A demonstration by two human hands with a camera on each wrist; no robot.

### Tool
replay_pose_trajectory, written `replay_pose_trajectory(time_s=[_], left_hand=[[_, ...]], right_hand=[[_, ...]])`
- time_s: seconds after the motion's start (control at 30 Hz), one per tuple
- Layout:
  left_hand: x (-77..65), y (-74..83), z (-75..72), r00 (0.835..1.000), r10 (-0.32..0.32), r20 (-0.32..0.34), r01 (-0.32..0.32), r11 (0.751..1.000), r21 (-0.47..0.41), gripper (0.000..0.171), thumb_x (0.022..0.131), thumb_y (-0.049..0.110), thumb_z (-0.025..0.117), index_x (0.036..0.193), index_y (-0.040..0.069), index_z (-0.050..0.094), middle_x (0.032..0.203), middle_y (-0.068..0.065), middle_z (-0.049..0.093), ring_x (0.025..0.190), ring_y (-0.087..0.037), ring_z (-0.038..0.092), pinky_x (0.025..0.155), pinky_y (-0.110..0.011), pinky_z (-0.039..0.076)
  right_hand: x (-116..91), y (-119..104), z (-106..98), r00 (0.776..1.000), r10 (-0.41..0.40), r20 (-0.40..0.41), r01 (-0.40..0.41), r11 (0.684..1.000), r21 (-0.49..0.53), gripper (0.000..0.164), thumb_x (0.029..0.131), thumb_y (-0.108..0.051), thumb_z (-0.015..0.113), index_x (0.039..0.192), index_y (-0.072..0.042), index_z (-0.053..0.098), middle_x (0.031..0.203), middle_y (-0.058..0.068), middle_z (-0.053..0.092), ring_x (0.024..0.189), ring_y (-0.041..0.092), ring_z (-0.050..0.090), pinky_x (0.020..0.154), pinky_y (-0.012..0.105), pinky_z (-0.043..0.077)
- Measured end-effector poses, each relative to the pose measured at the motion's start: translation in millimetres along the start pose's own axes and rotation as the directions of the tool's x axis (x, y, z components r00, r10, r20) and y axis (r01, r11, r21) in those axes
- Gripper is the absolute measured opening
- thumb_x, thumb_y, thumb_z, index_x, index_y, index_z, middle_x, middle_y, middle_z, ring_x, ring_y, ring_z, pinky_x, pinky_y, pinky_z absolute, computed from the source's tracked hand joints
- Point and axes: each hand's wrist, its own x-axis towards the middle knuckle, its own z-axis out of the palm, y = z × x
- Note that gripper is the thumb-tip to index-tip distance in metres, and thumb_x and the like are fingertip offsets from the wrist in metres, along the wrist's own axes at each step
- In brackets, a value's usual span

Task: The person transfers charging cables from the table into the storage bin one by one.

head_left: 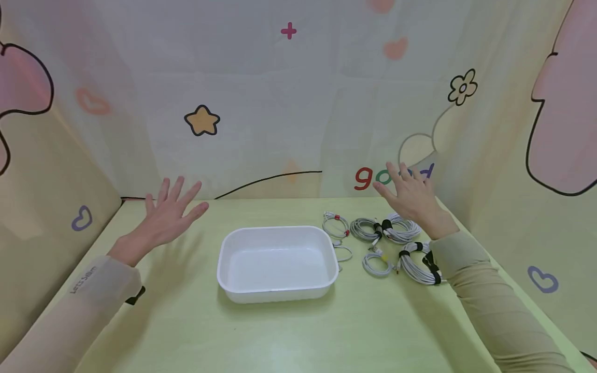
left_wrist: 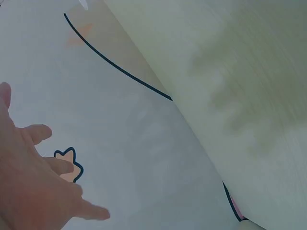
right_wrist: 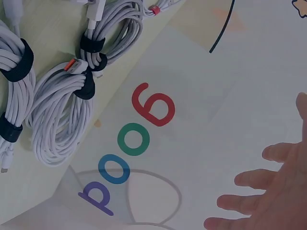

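My left hand [head_left: 165,217] is raised over the left side of the table, fingers spread and holding nothing. Also spread and bare, my right hand [head_left: 412,199] hovers above the back right, over the coiled cables. A white rectangular basin [head_left: 277,296] stands on the table between the hands, nothing inside it. To its right lie several coiled cables, white and grey. A large white coil [right_wrist: 60,120] with a black strap shows in the right wrist view, beside a grey coil [head_left: 361,228]. Nearer the front are a thin coil with a yellow tag [head_left: 377,264] and a thick black-strapped coil [head_left: 415,267].
A thin cable with red ties [head_left: 336,225] lies just behind the basin's right end. Another thin cable [head_left: 345,253] sits against that end, partly hidden by it. A printed cloth [head_left: 261,103] encloses the pale table [head_left: 280,336] at the back and sides.
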Motion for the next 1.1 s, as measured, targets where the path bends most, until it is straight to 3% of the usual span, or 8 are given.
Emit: replay_pose_trajectory(time_s=[0.13,0.23,0.37,0.43,0.53,0.67,0.93,1.1], left_hand=[[-0.1,6.9,3.8,0.996,-0.028,0.079,0.033,0.998,-0.060,0.077,0.099,0.051,0.042,0.150,-0.003,0.022,0.151,-0.034,0.026,0.139,-0.051,0.025,0.109,-0.068,0.026],[-2.1,16.3,10.8,0.966,-0.057,0.254,0.125,0.958,-0.258,0.072,0.098,0.040,0.052,0.142,-0.012,0.029,0.136,-0.035,0.044,0.115,-0.043,0.055,0.095,-0.052,0.050],[-6.4,26.8,22.8,0.867,-0.054,0.495,0.350,0.774,-0.527,0.058,0.093,0.026,0.062,0.132,-0.009,0.039,0.121,-0.027,0.058,0.092,-0.026,0.068,0.083,-0.039,0.059],[-7.7,29.0,28.3,0.835,-0.040,0.549,0.421,0.687,-0.591,0.051,0.093,0.020,0.064,0.128,-0.008,0.040,0.112,-0.022,0.063,0.087,-0.023,0.070,0.083,-0.040,0.059],[-8.1,28.8,35.1,0.823,-0.029,0.568,0.471,0.592,-0.654,0.045,0.093,0.011,0.062,0.126,-0.009,0.038,0.100,-0.016,0.067,0.082,-0.021,0.071,0.082,-0.040,0.059],[-8.9,23.7,41.8,0.819,-0.010,0.574,0.498,0.511,-0.701,0.041,0.093,0.004,0.058,0.125,-0.009,0.035,0.087,-0.006,0.067,0.075,-0.016,0.068,0.078,-0.035,0.060],[-12.3,13.9,49.0,0.826,0.032,0.563,0.491,0.451,-0.745,0.027,0.092,0.003,0.058,0.113,-0.001,0.041,0.080,-0.003,0.063,0.072,-0.014,0.064,0.075,-0.033,0.060],[-15.3,14.2,56.5,0.824,0.042,0.564,0.491,0.441,-0.751,0.026,0.094,0.004,0.057,0.114,-0.001,0.041,0.082,-0.004,0.063,0.074,-0.015,0.063,0.076,-0.034,0.060]], right_hand=[[-0.4,-0.5,-0.5,1.000,-0.006,0.003,0.006,1.000,0.001,0.080,0.096,-0.066,0.025,0.155,-0.014,0.009,0.157,0.030,0.014,0.142,0.055,0.011,0.109,0.074,0.013],[-0.8,-0.9,-0.9,1.000,-0.015,0.008,0.015,1.000,0.004,0.080,0.097,-0.065,0.025,0.155,-0.013,0.009,0.156,0.031,0.014,0.141,0.055,0.012,0.108,0.075,0.015],[0.1,-2.6,-0.9,0.999,-0.050,0.012,0.050,0.999,0.000,0.079,0.098,-0.064,0.022,0.154,-0.009,0.013,0.154,0.034,0.016,0.139,0.055,0.020,0.107,0.072,0.023],[1.3,-3.5,-0.7,0.997,-0.069,0.025,0.069,0.997,0.017,0.079,0.099,-0.062,0.021,0.154,-0.006,0.014,0.153,0.035,0.017,0.138,0.055,0.022,0.108,0.070,0.024],[2.7,-5.2,0.0,0.995,-0.089,0.052,0.086,0.995,0.059,0.075,0.101,-0.057,0.023,0.152,-0.002,0.017,0.152,0.036,0.019,0.138,0.055,0.022,0.112,0.067,0.021],[3.3,-9.5,3.8,0.988,-0.117,0.099,0.103,0.985,0.136,0.067,0.104,-0.043,0.035,0.149,0.005,0.023,0.150,0.034,0.028,0.138,0.052,0.027,0.114,0.062,0.023],[4.4,-22.2,37.2,0.968,-0.212,0.136,0.172,0.951,0.258,0.032,0.097,-0.015,0.054,0.117,0.009,0.062,0.111,0.027,0.067,0.098,0.038,0.066,0.088,0.049,0.053],[2.5,-33.7,59.3,0.946,-0.232,0.226,0.154,0.935,0.318,0.018,0.091,-0.008,0.060,0.096,0.006,0.072,0.085,0.019,0.072,0.064,0.016,0.061,0.062,0.031,0.052]])
